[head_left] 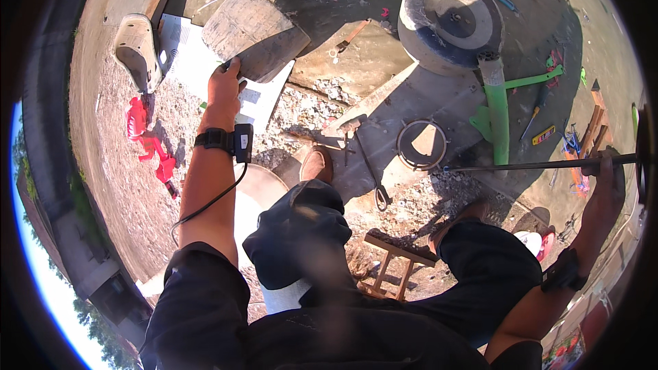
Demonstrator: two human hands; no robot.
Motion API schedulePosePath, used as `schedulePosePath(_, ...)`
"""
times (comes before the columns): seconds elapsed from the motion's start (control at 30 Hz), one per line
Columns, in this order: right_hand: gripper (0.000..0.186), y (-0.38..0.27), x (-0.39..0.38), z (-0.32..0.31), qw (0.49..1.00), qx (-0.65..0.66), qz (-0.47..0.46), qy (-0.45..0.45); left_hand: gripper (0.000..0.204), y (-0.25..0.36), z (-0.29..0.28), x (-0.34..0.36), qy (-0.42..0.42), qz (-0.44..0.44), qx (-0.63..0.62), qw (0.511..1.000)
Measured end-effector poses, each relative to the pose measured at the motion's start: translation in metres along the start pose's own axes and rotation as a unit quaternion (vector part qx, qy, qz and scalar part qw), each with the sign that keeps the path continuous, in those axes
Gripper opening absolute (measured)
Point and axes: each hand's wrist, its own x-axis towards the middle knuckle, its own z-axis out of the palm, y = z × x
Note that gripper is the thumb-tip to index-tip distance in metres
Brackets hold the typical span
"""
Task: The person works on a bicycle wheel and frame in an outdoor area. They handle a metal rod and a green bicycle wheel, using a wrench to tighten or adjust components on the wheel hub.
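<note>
My left hand [225, 96] is closed on the near edge of a grey, weathered wooden block [250, 31], thumb at its lower left edge. The block lies over a white printed sheet [188, 65]. On the far right, my right hand [604, 185] grips a long, thin dark metal rod [528, 165]. The rod reaches left across the ground, its tip close to a metal ring [399, 145]. A green tube [498, 120] stands just beyond the rod and leans on a large round wheel-like piece [418, 31] with a pale rim.
Between my feet stands a small wooden stool [387, 260]. A hammer-like tool [349, 127] and a looped iron rod [370, 168] lie ahead. A clog [123, 34] and red plastic pieces [137, 120] are left; a screwdriver [539, 106] and yellow cutter [543, 135] right. Pale chips litter the ground.
</note>
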Motion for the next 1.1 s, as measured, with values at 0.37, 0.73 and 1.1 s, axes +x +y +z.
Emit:
schedulePosePath(0.37,0.025,-0.003,-0.009,-0.007,0.999,0.044,0.019,0.001,0.061,0.092,0.101,-0.082,0.087,0.474,0.368,0.796)
schedulePosePath(0.73,0.020,-0.018,-0.018,-0.004,0.998,0.061,0.035,0.000,0.064,0.053,0.350,-0.203,-0.350,0.389,0.313,0.793)
schedulePosePath(1.1,0.018,-0.016,-0.017,-0.008,0.992,0.120,0.031,-0.019,0.068,0.046,0.371,-0.225,-0.363,0.392,0.302,0.790)
